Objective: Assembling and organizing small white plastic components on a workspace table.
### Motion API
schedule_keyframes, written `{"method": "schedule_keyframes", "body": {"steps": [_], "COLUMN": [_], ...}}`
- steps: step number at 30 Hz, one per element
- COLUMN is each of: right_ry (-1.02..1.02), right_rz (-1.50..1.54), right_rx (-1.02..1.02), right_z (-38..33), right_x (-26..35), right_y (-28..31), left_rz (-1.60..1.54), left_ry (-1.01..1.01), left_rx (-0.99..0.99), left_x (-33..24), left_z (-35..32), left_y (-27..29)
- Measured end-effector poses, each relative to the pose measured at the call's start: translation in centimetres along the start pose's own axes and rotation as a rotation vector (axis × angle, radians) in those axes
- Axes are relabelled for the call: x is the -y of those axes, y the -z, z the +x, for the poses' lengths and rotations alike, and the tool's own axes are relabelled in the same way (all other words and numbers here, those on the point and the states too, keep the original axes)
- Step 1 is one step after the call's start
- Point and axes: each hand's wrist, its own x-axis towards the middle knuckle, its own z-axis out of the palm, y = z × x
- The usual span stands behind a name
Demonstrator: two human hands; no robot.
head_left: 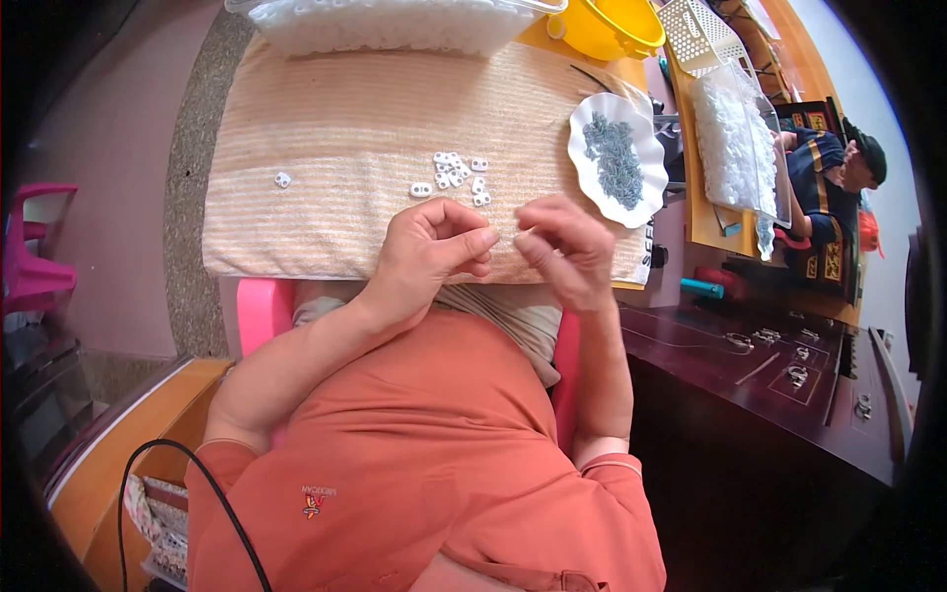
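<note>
Over the near edge of the striped towel (326, 118), my left hand (426, 252) is closed, thumb and forefinger pinched together. Facing it across a small gap, my right hand (572, 247) is also closed in a pinch. Whatever lies between the fingertips of either hand is too small to make out. Just beyond my hands is a loose group of small white two-holed plastic pieces (452, 170). One more white piece (283, 180) lies apart at the left. To the right stands a white scalloped plate (643, 209) holding a heap of small grey metal parts (614, 158).
A clear bin of white pieces (385, 28) and a yellow basin (617, 30) stand at the far edge. Right of the table, another bin of white pieces (732, 138) sits near a co-worker (838, 183). A pink stool (39, 242) is at the left.
</note>
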Motion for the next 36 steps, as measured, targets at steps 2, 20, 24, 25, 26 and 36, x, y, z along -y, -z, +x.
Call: {"method": "schedule_keyframes", "body": {"steps": [2, 20, 24, 25, 26, 36], "right_ry": [0.021, -0.072, -0.115, -0.116, -0.117, -0.141], "right_rz": [0.093, 0.333, 0.416, 0.416, 0.427, 0.411], "right_rx": [0.013, -0.139, -0.144, -0.145, -0.145, -0.135], "right_z": [-0.4, -0.3, -0.5, -0.6, -0.6, -0.8], "right_x": [-0.1, -1.5, -2.2, -2.4, -2.4, -2.6], "right_y": [-1.4, -3.3, -3.0, -3.0, -3.0, -3.1], "left_rz": [-0.008, -0.106, -0.119, -0.118, -0.119, -0.115], "left_ry": [0.010, 0.016, 0.042, 0.043, 0.046, 0.057], "left_rx": [0.007, 0.023, 0.020, 0.020, 0.028, 0.039], "left_x": [0.2, 0.2, 0.3, 0.3, 0.2, 0.2], "left_z": [0.2, 0.6, 0.7, 0.7, 0.7, 0.7], "left_y": [-0.2, 0.4, 0.6, 0.7, 0.7, 0.7]}}
